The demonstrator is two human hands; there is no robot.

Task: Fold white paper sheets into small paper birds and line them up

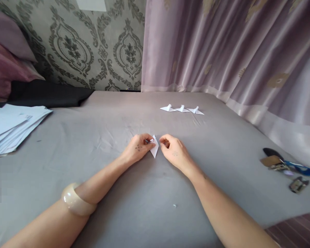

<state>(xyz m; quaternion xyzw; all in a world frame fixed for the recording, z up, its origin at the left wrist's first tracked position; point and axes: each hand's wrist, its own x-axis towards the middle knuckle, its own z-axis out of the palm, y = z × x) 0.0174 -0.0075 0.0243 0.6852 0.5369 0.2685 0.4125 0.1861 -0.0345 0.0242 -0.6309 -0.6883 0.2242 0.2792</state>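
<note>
In the middle of the head view, a small piece of folded white paper (154,150) stands out against the grey sheet, pointed at its top and bottom. My left hand (138,147) pinches its left side between thumb and fingers. Just to the right of the paper is my right hand (173,148), its fingers curled and thumb close to the index finger. A narrow gap seems to part it from the paper, and I cannot make out anything in it. Farther back, three folded white paper figures (182,109) stand in a row.
A stack of white paper sheets (14,129) lies at the left, before a black cloth (49,93). At the right are blue-handled scissors (301,168) among small items. A curtain (186,44) hangs behind, and a tiny white scrap (175,205) lies in front.
</note>
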